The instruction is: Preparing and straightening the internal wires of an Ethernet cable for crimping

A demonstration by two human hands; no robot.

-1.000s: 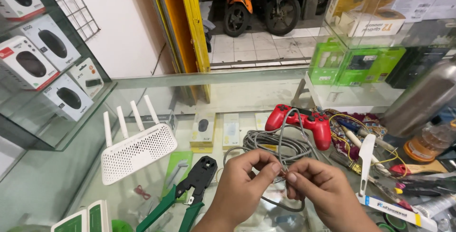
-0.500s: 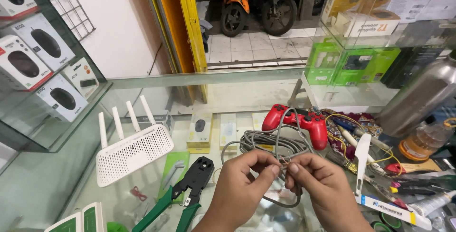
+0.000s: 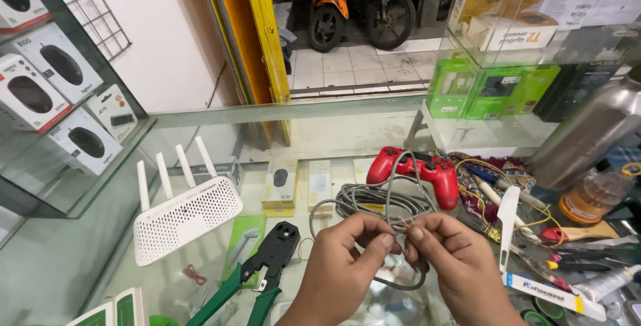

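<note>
My left hand and my right hand meet low in the middle of the head view, above a glass counter. Both pinch a thin grey cable between thumb and forefinger, fingertips almost touching. The cable's end sits hidden between the fingers. One loop hangs below the hands and a coiled bundle of the same cable lies just behind them. A black crimping tool with green handles rests on the glass just left of my left hand.
A white router with several antennas lies at the left. A red game controller sits behind the coil. Pens, tubes, a white cutter and loose wires crowd the right. Boxed mice fill the left shelf; green boxes stand behind.
Both hands keep their pinch on the cable and have barely shifted. The view has tilted slightly, so the counter items sit a little differently in the frame.
</note>
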